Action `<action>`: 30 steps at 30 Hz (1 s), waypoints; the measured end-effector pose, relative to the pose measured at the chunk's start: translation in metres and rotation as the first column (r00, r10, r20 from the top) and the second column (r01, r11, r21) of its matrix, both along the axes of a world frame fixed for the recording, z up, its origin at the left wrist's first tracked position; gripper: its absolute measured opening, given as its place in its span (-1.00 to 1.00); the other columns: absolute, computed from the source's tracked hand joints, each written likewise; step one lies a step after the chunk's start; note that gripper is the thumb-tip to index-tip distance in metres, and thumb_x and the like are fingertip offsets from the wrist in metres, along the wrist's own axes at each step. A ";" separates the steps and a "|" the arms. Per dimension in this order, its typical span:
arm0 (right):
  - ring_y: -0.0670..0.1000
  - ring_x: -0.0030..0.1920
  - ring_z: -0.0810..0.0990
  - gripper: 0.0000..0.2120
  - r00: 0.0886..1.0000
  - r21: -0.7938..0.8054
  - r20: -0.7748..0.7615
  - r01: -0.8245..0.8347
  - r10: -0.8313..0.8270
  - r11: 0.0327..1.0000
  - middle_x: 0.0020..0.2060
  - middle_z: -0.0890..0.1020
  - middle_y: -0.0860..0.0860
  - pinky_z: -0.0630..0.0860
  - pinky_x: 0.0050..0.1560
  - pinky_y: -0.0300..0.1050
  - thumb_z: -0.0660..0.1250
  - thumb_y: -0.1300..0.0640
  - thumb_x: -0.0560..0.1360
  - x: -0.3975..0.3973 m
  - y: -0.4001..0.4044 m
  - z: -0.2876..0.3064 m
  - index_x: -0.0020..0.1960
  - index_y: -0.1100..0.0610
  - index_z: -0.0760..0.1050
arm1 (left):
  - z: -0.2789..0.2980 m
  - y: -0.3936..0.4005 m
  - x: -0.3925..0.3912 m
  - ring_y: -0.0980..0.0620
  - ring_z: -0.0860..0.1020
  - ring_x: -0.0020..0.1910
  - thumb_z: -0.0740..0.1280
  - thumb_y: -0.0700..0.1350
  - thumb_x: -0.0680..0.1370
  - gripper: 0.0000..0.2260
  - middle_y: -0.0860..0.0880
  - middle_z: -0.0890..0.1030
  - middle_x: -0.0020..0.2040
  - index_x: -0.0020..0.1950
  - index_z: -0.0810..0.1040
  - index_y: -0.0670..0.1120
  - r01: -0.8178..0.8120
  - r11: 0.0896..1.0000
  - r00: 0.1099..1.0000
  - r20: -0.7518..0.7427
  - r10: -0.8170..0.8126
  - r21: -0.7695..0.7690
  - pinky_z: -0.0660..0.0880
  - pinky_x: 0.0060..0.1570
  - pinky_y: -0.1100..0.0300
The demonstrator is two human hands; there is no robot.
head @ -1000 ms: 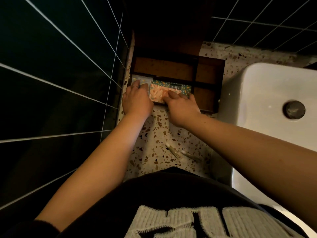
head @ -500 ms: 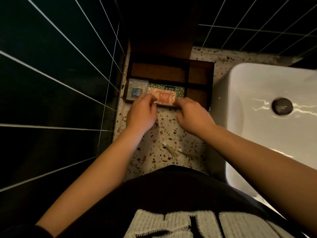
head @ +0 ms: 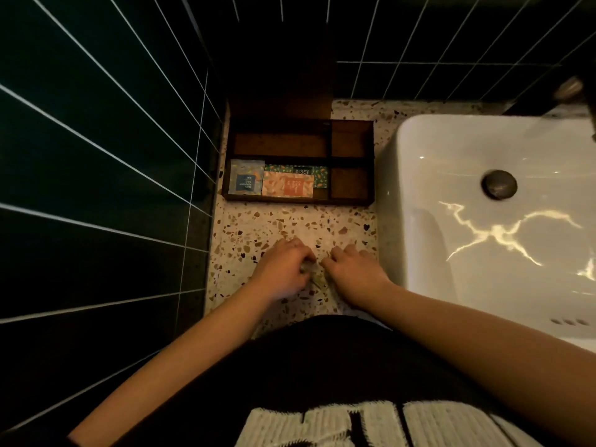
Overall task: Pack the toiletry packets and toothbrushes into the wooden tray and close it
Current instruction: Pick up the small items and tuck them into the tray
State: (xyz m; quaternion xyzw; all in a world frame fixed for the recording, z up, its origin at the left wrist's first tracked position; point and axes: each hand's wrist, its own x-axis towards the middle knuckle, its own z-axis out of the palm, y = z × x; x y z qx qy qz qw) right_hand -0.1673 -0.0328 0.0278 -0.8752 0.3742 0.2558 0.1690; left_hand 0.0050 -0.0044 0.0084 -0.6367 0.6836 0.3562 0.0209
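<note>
Packets are in: blue packet (head: 246,181), orange packet (head: 288,185) and green packet (head: 317,176) lie in the wooden tray (head: 351,201), front-left compartment, at 12 o'clock from the hands. Step now looks like toothbrush pickup. Toothbrushes (head: 314,279) lie on the bench (head: 290,221) between the hands, mostly hidden. Pinch at the handles, lift level, drop into an empty slot. Left hand (head: 283,269) and right hand (head: 353,269): fingers curled down close at the toothbrushes; can't tell if either grips yet.

Terrazzo counter (head: 290,225) bears the wooden tray (head: 298,201) and, nearer, toothbrushes (head: 314,279)
</note>
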 end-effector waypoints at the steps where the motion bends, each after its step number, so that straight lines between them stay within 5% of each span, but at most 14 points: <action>1: 0.25 0.28 0.43 -0.62 1.000 -0.004 -0.007 -0.013 0.012 1.000 0.28 0.45 0.18 0.43 0.18 0.14 0.22 0.19 0.56 -0.001 0.002 -0.002 0.37 0.15 0.35 | -0.001 0.001 0.000 -0.04 0.44 0.19 0.38 -0.05 0.52 -0.73 0.02 0.55 0.18 0.22 0.60 0.05 0.015 1.000 1.000 0.013 -0.015 0.003 0.46 0.15 0.05; 10: 0.22 0.17 0.50 -0.70 1.000 -0.014 0.001 -0.024 0.024 1.000 0.19 0.51 0.18 0.46 0.09 0.10 0.23 0.22 0.54 -0.011 0.003 -0.015 0.27 0.18 0.40 | -0.004 0.011 0.000 -0.04 0.47 0.14 0.37 -0.05 0.53 -0.82 0.02 0.56 0.13 0.13 0.60 0.06 0.084 0.996 0.993 0.085 -0.083 -0.005 0.50 0.10 0.00; 15: 0.18 0.06 0.55 -0.75 0.974 0.074 0.085 0.203 -0.209 0.976 0.11 0.53 0.16 0.50 -0.08 0.01 0.27 0.16 0.54 -0.011 -0.004 -0.013 0.21 0.16 0.40 | -0.006 0.011 0.001 -0.01 0.47 0.09 0.38 -0.11 0.51 -0.87 0.04 0.53 0.06 0.04 0.57 0.05 0.049 0.998 0.997 0.056 -0.051 0.029 0.51 0.07 0.02; 21: 0.07 -0.08 0.56 -0.82 0.785 0.259 0.239 0.516 -0.572 0.816 -0.05 0.59 0.08 0.57 -0.05 -0.05 0.30 0.17 0.52 -0.003 -0.033 0.008 0.12 0.14 0.44 | -0.004 0.008 0.008 -0.02 0.54 -0.04 0.39 -0.15 0.49 -0.86 0.04 0.56 -0.03 0.01 0.51 0.02 -0.073 0.996 0.996 -0.037 0.075 0.059 0.53 -0.09 0.06; 26: 0.02 -0.14 0.56 -0.78 0.631 0.281 0.398 0.606 -0.665 0.744 -0.09 0.60 0.04 0.44 -0.15 -0.17 0.31 0.13 0.56 0.002 -0.063 0.031 0.19 0.10 0.46 | 0.007 -0.008 0.007 0.11 0.53 -0.11 0.39 -0.14 0.55 -0.62 0.11 0.54 -0.06 0.34 0.45 0.08 -0.295 0.955 0.940 -0.164 0.298 0.043 0.51 -0.15 0.16; 30: -0.07 -0.20 0.52 -0.84 0.539 0.285 0.485 0.646 -0.688 0.708 -0.16 0.56 -0.04 0.39 -0.19 -0.23 0.29 0.11 0.56 0.010 -0.095 0.046 0.13 0.09 0.51 | 0.024 -0.036 0.007 0.12 0.53 -0.13 0.36 -0.16 0.57 -0.66 0.12 0.52 -0.07 0.33 0.48 0.07 -0.432 0.902 0.863 -0.294 0.410 -0.010 0.47 -0.21 0.22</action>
